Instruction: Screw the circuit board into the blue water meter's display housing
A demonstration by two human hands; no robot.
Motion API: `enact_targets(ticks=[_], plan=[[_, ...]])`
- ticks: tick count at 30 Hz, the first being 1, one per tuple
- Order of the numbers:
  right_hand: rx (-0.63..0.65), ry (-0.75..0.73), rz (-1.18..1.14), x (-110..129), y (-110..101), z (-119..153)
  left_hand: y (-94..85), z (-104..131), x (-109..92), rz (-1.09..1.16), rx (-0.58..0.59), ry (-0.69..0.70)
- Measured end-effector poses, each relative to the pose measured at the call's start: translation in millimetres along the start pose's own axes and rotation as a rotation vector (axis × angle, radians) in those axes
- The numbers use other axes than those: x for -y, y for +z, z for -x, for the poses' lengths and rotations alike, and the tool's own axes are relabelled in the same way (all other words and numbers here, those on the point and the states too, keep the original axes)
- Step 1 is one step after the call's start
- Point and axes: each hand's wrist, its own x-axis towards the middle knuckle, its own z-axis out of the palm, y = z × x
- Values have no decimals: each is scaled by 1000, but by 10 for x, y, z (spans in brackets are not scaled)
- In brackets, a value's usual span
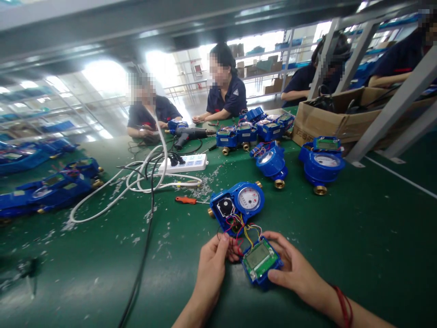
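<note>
Fingers [273, 276] around display module [260, 260]

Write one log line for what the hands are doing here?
left hand: pinching wires | right hand: holding display module | open water meter: on table

Bright daylight floods in from blown-out far windows [105, 75]; the near tabletop [358, 237] is evenly lit, edges bent and softly blurred

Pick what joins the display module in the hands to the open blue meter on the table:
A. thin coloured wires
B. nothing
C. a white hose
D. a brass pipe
A: thin coloured wires run from the display module, held by the left hand and right hand, to the open meter.
</note>
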Motion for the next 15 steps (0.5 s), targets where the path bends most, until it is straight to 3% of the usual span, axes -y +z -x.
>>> enact_targets(ticks=[4, 7, 12, 15], plan=[[-27, 100, -379, -18, 39, 12, -12, 35, -54, 46, 37, 18], [31, 197, -582, -54, 82, 25, 19, 91, -58, 6, 90, 21], [259, 310, -714, -135, 121, 25, 155, 217, 2, -137, 271, 22], [314, 357, -700, -183, 141, 24, 210, 244, 41, 61, 283, -28]])
